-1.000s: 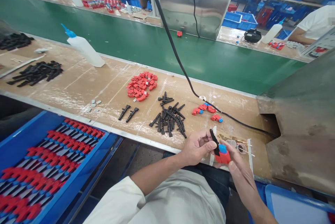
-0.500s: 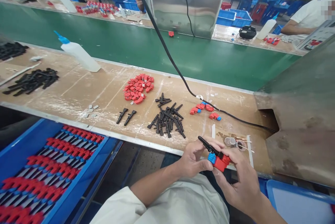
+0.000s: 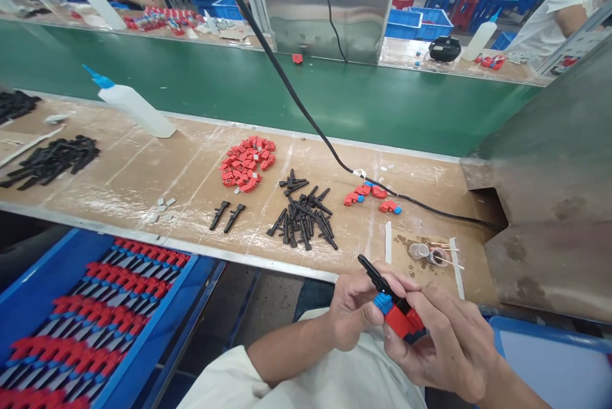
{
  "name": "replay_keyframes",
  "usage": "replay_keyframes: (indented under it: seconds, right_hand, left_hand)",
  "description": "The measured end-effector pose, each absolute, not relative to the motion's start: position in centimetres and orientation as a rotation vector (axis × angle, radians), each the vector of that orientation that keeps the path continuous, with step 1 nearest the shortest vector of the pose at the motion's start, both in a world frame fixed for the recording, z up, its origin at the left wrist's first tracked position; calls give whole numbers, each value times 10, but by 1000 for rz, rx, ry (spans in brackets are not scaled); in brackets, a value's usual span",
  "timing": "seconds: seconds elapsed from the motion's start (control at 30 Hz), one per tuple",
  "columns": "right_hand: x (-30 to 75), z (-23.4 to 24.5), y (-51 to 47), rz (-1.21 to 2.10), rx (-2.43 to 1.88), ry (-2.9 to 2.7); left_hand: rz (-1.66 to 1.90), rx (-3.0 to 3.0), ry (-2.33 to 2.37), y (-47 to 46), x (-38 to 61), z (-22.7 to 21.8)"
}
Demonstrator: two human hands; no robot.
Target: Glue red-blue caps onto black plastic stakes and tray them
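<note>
Between my two hands is a red toy arm (image 3: 400, 322) with a blue fist (image 3: 383, 302) at its end. A black toy gun (image 3: 370, 272) lies across it, its barrel pointing up and to the left. My left hand (image 3: 352, 308) is closed around the blue fist and the gun, thumb against the blue part. The fingers of my right hand (image 3: 444, 339) are pressed on the red part and the gun's rear end, which they partly hide. On the table nearby lie a heap of black toy guns (image 3: 303, 218) and a few red and blue arms (image 3: 366, 192).
A heap of red pieces (image 3: 247, 164) and a white squeeze bottle (image 3: 136, 108) stand farther left. Small cups (image 3: 419, 251) with sticks are at right. A blue crate (image 3: 112, 332) holds rows of red arms with guns. A black cable (image 3: 306, 109) hangs across the table.
The toy arm has moved slightly down and tilted in my hands. My right hand's fingers have shifted farther over its red part. The whole view has shifted a little.
</note>
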State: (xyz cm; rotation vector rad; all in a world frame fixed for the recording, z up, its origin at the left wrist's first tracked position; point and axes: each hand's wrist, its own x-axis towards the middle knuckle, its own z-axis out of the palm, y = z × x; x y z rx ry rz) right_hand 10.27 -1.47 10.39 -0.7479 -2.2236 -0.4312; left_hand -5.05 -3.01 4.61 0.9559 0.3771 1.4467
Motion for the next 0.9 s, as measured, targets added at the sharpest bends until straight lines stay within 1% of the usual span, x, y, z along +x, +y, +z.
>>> replay_keyframes:
  seconds: [0.2,0.37,0.57,0.73,0.83,0.9]
  right_hand:
    - [101,101,-14,-441,-695,-2187]
    - [100,105,-13,-419,-755,-2238]
    - [96,115,-12,-348,-760,-2250]
    - [94,105,-10,-298,-764,-2143]
    - [95,98,-14,-259,-800,-2144]
    - [101,98,-24,-178,-807,-2190]
  left_hand:
    - [1470,981,410,-30,-49,42]
    - [1446,1036,418,-27,-53,38]
    - [1430,872,394,-33,-42,43]
    - [1468,642,421,-34,-35,52]
    - [1426,686,491,-42,-38,48]
    - [1381,793,557,-52,-41,41]
